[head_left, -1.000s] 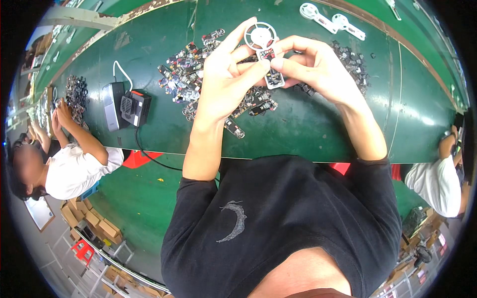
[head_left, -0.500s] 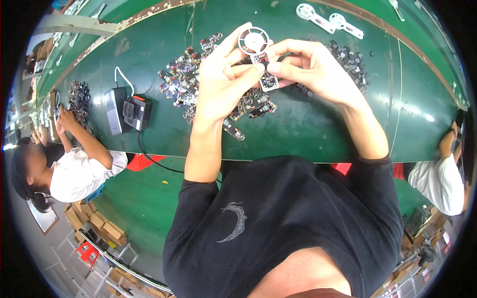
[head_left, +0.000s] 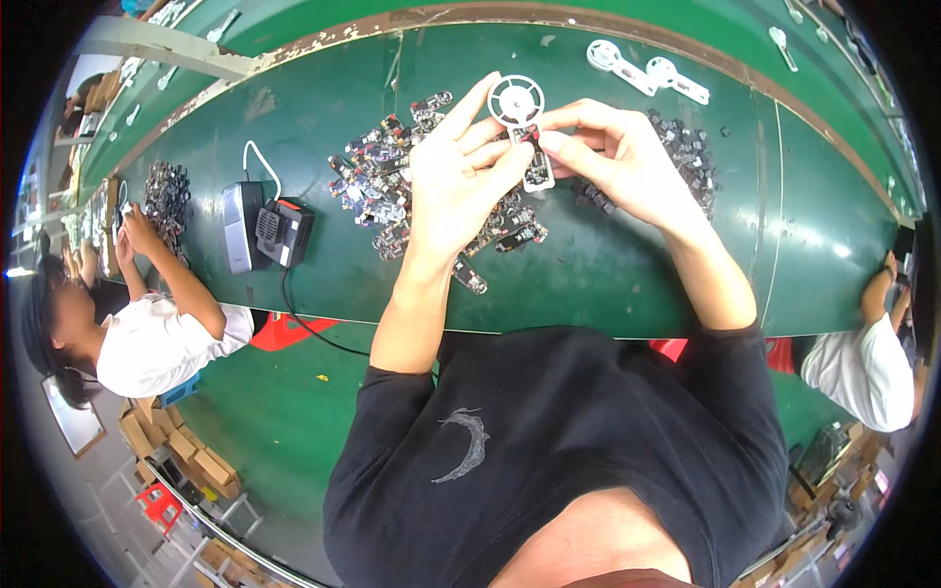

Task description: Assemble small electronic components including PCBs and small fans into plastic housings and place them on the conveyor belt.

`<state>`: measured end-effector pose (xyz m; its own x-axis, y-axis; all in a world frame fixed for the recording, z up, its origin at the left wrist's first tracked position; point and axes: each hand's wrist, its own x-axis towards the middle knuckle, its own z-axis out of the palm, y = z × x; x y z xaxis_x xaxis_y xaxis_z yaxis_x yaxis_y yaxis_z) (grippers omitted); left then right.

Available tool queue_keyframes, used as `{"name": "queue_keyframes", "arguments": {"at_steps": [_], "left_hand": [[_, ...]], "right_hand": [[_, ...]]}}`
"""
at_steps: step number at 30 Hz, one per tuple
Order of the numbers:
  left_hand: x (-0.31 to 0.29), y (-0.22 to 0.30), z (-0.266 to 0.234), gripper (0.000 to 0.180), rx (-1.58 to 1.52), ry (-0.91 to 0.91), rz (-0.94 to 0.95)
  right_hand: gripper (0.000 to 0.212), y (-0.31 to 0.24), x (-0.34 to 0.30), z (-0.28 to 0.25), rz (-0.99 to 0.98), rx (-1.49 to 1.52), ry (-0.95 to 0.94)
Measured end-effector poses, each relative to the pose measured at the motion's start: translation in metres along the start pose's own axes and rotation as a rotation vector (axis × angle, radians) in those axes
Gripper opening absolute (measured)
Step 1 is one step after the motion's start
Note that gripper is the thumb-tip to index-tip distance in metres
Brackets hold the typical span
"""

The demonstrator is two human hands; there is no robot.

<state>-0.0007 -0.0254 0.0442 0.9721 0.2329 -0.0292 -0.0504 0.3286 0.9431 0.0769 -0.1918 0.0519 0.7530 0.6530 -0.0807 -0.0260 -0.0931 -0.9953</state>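
Both my hands hold up a white plastic housing with a round spoked ring at its top and a short handle below. A small dark circuit board sits in the handle. My left hand grips the housing from the left, its thumb on the handle below the ring. From the right, the thumb and forefinger of my right hand close at the handle's upper edge, beside the board. Any small part between those fingertips is hidden. Beneath my left hand lies a heap of circuit boards; beside my right is a pile of small black parts.
Two more white housings lie at the table's far right. Left of the boards stand a grey box-shaped device and a black one with a trailing cable. Co-workers sit at both sides of the green table.
The whole view has shifted slightly, so the table things sit a little differently in it. My hands keep their grip on the housing, which appears slightly lower and further right.
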Motion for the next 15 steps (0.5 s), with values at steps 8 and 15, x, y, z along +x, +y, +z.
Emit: {"name": "queue_keyframes", "arguments": {"at_steps": [8, 15], "left_hand": [[0.002, -0.006, 0.000, 0.060, 0.171, 0.013, 0.107], [0.002, -0.010, 0.006, 0.063, 0.478, -0.046, 0.135]], "right_hand": [[0.026, -0.002, 0.003, 0.015, 0.010, -0.085, 0.113], [0.023, 0.015, 0.004, 0.005, 0.066, 0.180, 0.051]]}}
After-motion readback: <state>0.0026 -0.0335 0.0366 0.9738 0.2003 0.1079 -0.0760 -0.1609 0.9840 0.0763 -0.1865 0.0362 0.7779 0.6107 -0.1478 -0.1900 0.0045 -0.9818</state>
